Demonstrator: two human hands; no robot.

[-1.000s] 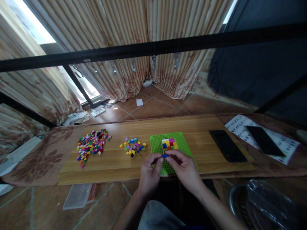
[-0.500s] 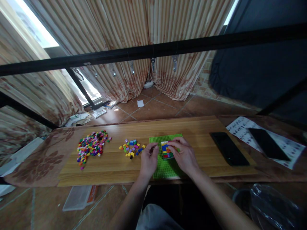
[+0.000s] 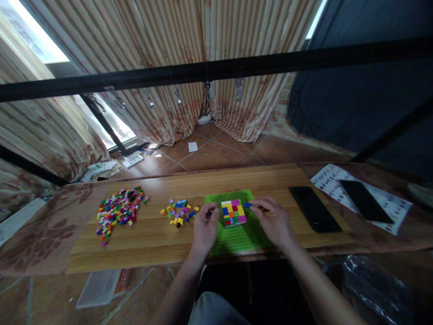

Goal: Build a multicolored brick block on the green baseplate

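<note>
A green studded baseplate [image 3: 233, 246] lies before me. On it sits a square block of multicoloured toy bricks [image 3: 233, 212], with white, yellow, red, blue, green and pink studs on top. My right hand [image 3: 275, 223] is at the block's right, pinching a small blue brick [image 3: 248, 205] between thumb and fingertips, just apart from the block. Over the baseplate's left edge, my left hand [image 3: 204, 228] is loosely curled, thumb and forefinger slightly apart with nothing visible between them. Left of it lies a small group of loose bricks [image 3: 179, 211].
A larger heap of mixed bricks [image 3: 120, 210] lies on the wooden board [image 3: 152, 248] at left. A black phone-like slab [image 3: 314, 210] is at right, beyond it a printed sheet [image 3: 326, 176] with another dark slab [image 3: 367, 201]. A black bar [image 3: 189, 74] crosses behind the table.
My right hand has moved right, off the brick block, and now shows a blue brick in its fingertips. The block's top is uncovered. The view has shifted slightly.
</note>
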